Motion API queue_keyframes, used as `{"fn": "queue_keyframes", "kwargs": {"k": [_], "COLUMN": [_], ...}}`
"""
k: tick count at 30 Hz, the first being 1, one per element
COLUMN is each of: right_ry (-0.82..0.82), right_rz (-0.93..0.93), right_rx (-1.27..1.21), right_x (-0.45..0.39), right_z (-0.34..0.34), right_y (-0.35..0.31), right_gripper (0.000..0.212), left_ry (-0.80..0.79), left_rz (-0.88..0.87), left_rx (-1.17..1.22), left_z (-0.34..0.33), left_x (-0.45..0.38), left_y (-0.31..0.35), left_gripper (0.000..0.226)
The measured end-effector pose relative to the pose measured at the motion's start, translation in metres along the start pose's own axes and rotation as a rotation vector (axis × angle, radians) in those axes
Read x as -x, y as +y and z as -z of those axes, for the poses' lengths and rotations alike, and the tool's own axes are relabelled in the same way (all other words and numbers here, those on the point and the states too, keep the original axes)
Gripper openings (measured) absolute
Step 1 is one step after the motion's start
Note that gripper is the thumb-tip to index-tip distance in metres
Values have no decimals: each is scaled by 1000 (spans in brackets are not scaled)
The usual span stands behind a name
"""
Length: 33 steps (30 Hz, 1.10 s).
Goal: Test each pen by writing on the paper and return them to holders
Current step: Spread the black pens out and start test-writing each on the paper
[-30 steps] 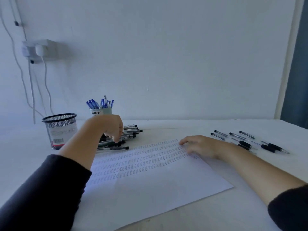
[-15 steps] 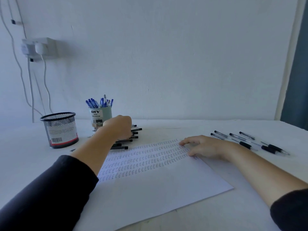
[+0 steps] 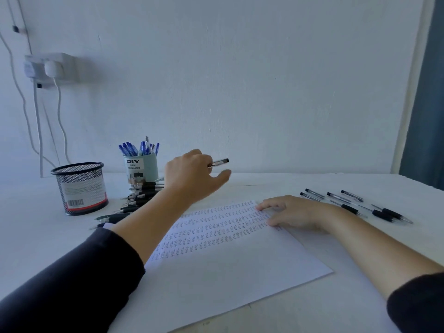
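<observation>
Cables (image 3: 36, 131) hang down the wall from a socket (image 3: 51, 68) at far left. Below them a black mesh cup (image 3: 80, 188) stands on the white counter (image 3: 36, 236), well left of the left hand (image 3: 192, 179). Next comes a pale green holder (image 3: 141, 168), labelled DIY desk organizer and full of blue pens (image 3: 139, 149); it stands just left of that hand and a little behind it. A pile of black pens (image 3: 139, 195) lies on the counter in front of the holder, partly hidden by the left forearm.

The left hand is raised off the counter, its fingers curled round one pen (image 3: 219, 162); the pen's clear barrel and dark end stick out to the right of the knuckles, and the thumb points right below it. How firm the grip is cannot be told.

Below and to the right of that hand lies the paper (image 3: 228, 267), its upper part covered with rows of small handwritten words. The right hand (image 3: 295, 213) rests on the paper's upper right corner, palm down, with loosely bent fingers and nothing held. Right of it, loose pens (image 3: 348, 203) lie scattered on the counter, some clear, some with black grips. A dark curtain (image 3: 427, 92) edges the far right.
</observation>
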State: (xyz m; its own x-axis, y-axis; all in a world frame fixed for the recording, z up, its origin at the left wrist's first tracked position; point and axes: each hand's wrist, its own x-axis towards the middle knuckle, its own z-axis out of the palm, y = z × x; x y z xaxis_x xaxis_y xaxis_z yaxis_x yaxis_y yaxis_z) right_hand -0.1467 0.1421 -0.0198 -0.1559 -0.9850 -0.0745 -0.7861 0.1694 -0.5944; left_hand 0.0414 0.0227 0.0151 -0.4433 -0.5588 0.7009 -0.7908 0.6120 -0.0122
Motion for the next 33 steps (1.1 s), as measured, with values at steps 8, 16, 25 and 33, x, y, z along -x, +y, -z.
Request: {"fn": "queue_keyframes", "kwargs": {"k": [8, 16, 25, 33], "right_ry": [-18, -89, -138, -124], "right_rz": [4, 38, 55, 93], "right_rx": [56, 157, 254, 205], "right_x": [1, 3, 13, 10], "right_z": [2, 8, 18, 18], "right_y": [2, 6, 5, 11], "right_gripper": [46, 45, 46, 46], "left_ry": [22, 44, 325, -1], "left_rz": [2, -87, -483, -73], "left_rx": [-79, -67, 492, 932], "left_z": [-4, -3, -11, 25], "left_x": [10, 14, 15, 26], "left_y": [18, 25, 33, 68], "left_gripper": [58, 51, 37, 37]}}
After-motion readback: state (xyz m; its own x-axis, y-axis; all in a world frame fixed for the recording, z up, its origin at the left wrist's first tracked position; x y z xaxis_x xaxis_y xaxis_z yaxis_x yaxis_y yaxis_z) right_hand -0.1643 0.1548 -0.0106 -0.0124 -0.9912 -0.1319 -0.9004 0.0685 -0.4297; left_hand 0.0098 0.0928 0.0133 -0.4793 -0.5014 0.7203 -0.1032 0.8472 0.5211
